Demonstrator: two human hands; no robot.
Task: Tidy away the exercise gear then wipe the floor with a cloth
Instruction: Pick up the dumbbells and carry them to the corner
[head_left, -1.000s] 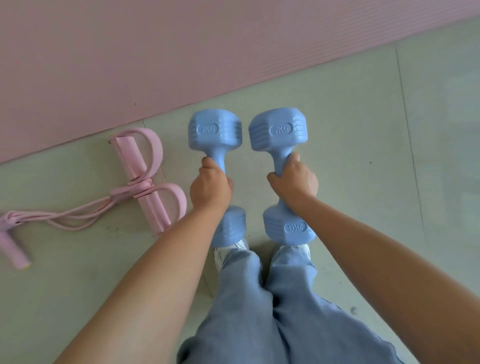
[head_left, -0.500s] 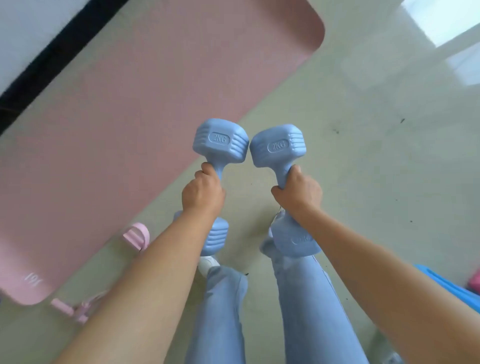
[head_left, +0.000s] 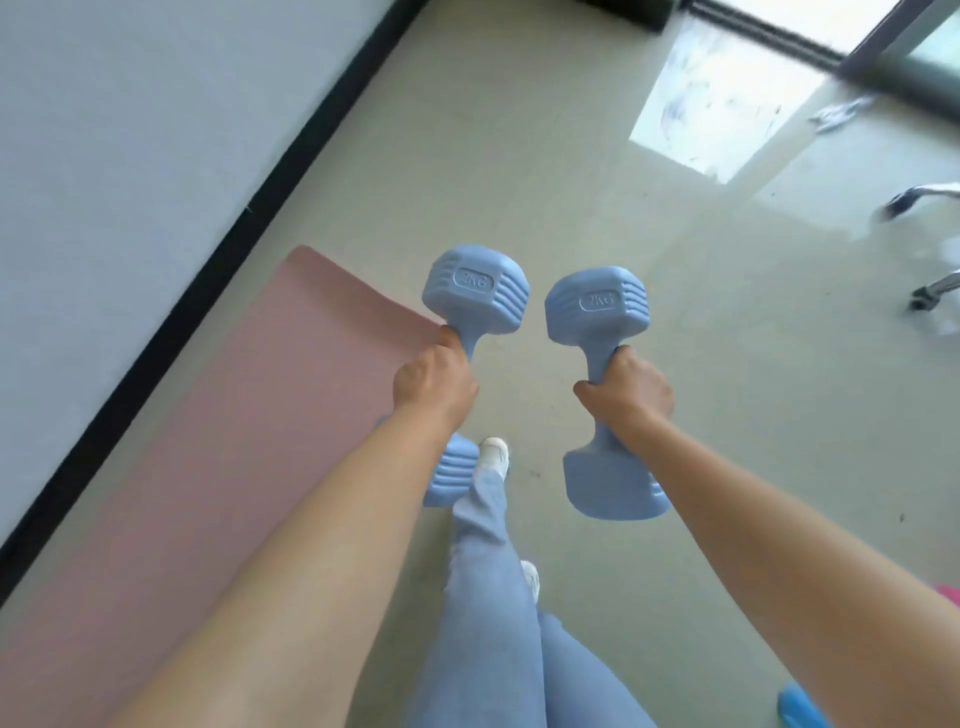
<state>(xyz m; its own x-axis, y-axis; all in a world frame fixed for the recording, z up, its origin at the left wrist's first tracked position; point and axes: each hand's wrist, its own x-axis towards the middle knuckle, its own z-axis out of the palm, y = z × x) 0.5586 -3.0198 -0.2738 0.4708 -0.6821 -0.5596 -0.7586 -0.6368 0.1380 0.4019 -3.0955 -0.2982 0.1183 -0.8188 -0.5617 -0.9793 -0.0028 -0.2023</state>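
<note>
I hold two light blue dumbbells marked 2KG up in the air above the floor. My left hand (head_left: 435, 382) grips the handle of the left dumbbell (head_left: 475, 293), whose lower head shows beside my forearm. My right hand (head_left: 626, 387) grips the handle of the right dumbbell (head_left: 597, 306), its lower head hanging under my wrist. The pink exercise mat (head_left: 218, 441) lies flat on the floor to the left, its corner just behind my left hand. The pink resistance band is out of sight.
A white wall with a black skirting (head_left: 208, 275) runs diagonally on the left. Chair legs with castors (head_left: 930, 296) stand at the right edge. A glass door track (head_left: 769, 31) is at the top right. A blue object (head_left: 802, 709) pokes in at the bottom right.
I have stood up and turned right with both dumbbells lifted; they have moved slightly apart. The mat has slid to the left and the band has left the view.
</note>
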